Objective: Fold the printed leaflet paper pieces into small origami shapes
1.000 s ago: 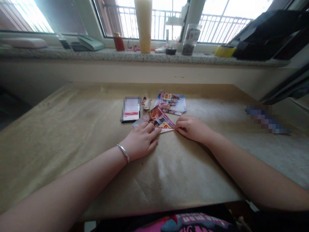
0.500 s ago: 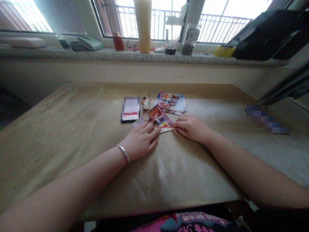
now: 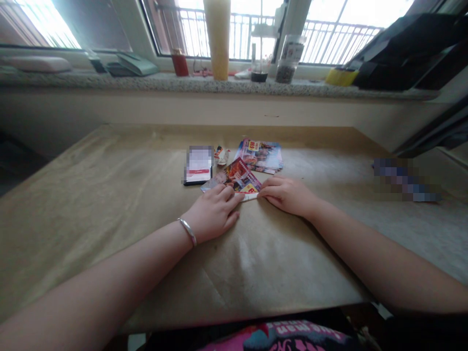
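A folded printed flyer (image 3: 240, 176), mostly red and purple with a white strip along its near edge, lies on the table in front of me. On its near left part rest the fingers of my left hand (image 3: 214, 212), laid out over the paper with the thumb apart; a silver bangle circles that wrist. My right hand (image 3: 288, 195) pinches the flyer's right corner at the folded edge, fingertips together. Just behind is a stack of similar flyers (image 3: 265, 153). A small crumpled wrapper (image 3: 221, 156) sits left of the stack.
Left of the flyer lies a phone (image 3: 198, 165) with a blurred screen. A blurred long item (image 3: 404, 180) rests at the far right. Beyond the table (image 3: 127, 195), a stone windowsill (image 3: 146, 83) holds a red bottle (image 3: 179, 63), a tall yellowish cylinder (image 3: 220, 44) and a clear container (image 3: 288, 61).
My right hand has shifted slightly left along the flyer's near edge, covering more of its right corner. My left hand stays in place.
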Demonstrator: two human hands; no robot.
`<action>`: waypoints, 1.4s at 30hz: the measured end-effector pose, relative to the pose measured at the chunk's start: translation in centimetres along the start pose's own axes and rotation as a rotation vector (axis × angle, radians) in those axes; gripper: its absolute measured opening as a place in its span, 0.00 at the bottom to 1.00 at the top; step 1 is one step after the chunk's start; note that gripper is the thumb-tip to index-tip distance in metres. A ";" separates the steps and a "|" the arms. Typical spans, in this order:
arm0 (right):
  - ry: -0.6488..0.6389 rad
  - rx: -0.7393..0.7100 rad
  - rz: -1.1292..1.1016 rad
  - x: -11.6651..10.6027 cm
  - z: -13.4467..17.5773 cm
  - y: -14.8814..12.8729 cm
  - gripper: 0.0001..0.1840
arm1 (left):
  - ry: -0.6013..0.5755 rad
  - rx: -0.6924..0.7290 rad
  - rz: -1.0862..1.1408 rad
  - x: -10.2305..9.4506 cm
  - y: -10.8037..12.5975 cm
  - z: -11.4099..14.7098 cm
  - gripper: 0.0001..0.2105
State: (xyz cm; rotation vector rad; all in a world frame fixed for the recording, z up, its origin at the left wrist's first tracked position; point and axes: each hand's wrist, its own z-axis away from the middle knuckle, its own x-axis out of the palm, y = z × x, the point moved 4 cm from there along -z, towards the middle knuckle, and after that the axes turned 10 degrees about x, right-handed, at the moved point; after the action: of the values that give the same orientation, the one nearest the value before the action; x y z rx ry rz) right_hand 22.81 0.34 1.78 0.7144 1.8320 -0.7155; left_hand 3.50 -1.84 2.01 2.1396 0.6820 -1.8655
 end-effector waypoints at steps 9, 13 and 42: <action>-0.017 -0.051 0.034 0.1 -0.2 -0.2 0.15 | -0.022 0.011 0.000 0.2 -0.1 0.0 0.21; -0.028 -0.076 0.071 -0.2 -0.3 -0.4 0.14 | -0.037 0.011 -0.003 0.2 -0.1 -0.1 0.22; -0.160 0.001 0.175 -1.4 0.1 0.5 0.19 | -0.049 0.008 -0.012 0.4 -0.2 0.2 0.23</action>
State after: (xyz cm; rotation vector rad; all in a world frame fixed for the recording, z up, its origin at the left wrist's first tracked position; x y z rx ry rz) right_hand 23.65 0.37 2.99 0.7854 1.6026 -0.6395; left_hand 3.32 -1.71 1.65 2.0919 0.6795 -1.9232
